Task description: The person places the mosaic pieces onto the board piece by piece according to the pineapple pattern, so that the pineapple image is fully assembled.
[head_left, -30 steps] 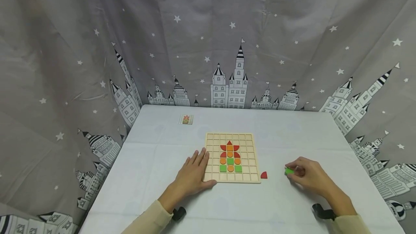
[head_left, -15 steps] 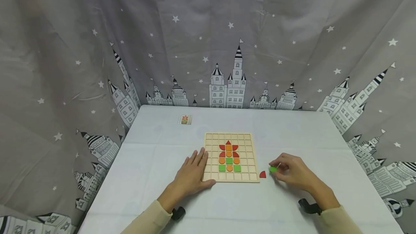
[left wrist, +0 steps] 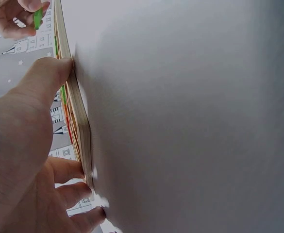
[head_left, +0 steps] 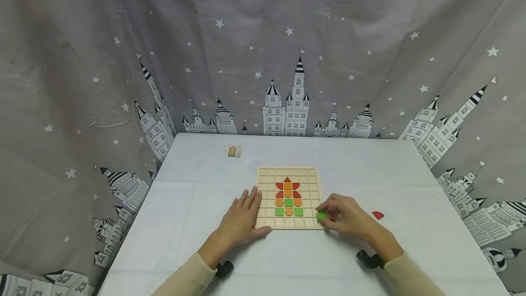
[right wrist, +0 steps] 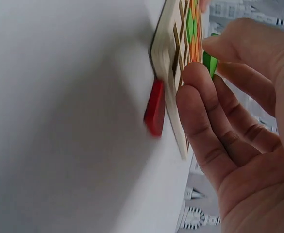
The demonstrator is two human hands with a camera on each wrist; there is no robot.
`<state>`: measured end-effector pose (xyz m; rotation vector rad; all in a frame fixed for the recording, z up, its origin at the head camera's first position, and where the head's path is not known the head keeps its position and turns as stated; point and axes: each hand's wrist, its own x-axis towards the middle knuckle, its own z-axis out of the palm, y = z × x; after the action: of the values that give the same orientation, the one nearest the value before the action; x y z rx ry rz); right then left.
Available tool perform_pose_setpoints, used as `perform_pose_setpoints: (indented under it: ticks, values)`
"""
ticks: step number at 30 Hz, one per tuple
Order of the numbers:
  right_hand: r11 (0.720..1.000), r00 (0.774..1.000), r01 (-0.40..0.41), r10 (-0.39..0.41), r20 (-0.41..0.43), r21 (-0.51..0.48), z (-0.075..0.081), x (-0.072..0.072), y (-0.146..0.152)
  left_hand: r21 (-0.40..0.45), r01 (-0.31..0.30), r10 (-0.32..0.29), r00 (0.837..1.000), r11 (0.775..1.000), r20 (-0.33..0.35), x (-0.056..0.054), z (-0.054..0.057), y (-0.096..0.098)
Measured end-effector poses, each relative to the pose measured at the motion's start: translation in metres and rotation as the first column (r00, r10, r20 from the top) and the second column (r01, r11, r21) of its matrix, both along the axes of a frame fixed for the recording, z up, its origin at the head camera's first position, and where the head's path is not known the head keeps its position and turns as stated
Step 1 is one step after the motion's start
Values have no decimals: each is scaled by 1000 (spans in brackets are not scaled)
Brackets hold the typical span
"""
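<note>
My right hand (head_left: 343, 214) pinches a green tile (head_left: 322, 215) between thumb and fingers over the right edge of a wooden grid board (head_left: 310, 186). In the right wrist view the tile (right wrist: 210, 63) shows between thumb and fingertips. Spread fingers of my left hand (head_left: 242, 218) rest along the board's left edge, with the thumb at its front left corner. Red, orange and green pieces form a pattern on the grid: a red triangle (head_left: 287, 179) on top, orange discs (head_left: 289, 212) and green squares (head_left: 279, 212) lower down.
A red quarter-round piece (head_left: 378, 215) lies on the white table to the right of my right hand. A small card (head_left: 232, 151) with a printed grid picture lies behind the board, to the left. Grey curtain (head_left: 263, 22) with castles hangs behind the table.
My right hand has carried the green tile leftward from the table to the board's right edge. The red quarter-round piece now lies farther right, away from the board. My left hand stays put.
</note>
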<state>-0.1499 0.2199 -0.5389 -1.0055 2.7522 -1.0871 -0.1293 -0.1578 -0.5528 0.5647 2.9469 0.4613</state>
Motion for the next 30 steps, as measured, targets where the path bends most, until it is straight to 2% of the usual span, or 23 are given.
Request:
perform_pose_setpoints:
  ticks: [8, 20, 26, 30]
  values:
    - [998, 998, -57, 57, 21, -12, -1, -1, -29, 5, -3, 3, 1000, 1000, 0, 1, 1, 0]
    - [988, 984, -154, 152, -88, -17, -7, -3, -61, -3, 1, -2, 1000, 1000, -10, 0, 2, 0]
    - [982, 967, -187, 189, -168, 31, -8, -2, -71, -4, 0, 0, 1000, 1000, -8, 0, 3, 0]
    - [981, 969, -180, 189, -159, 70, -8, -1, -75, -6, 0, 0, 1000, 1000, 0, 1, 3, 0]
